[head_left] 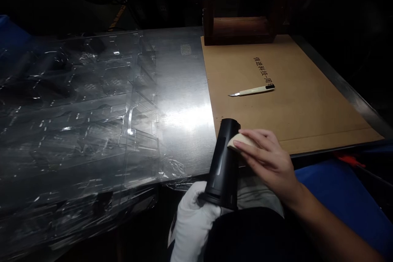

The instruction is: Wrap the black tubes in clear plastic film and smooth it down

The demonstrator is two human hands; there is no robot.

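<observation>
My left hand (198, 208), in a white glove, grips the lower end of a black plastic cylindrical housing (223, 166). The housing tilts away from me over the table's front edge. My bare right hand (270, 157) is closed on a cream-coloured pad (242, 141), perhaps a sponge, and holds it against the right side of the housing near its upper end. The glove and the housing hide parts of the left fingers. Beyond my hands lies a craft knife (252, 91) with a pale handle, its blade pointing left.
Clear plastic blister trays (92, 118) cover the left part of the metal table (181, 86). On the right, a cardboard sheet (294, 102) with printed characters lies flat. A dark reddish-brown frame (241, 32) stands at its far edge. Blue material (340, 196) is at lower right.
</observation>
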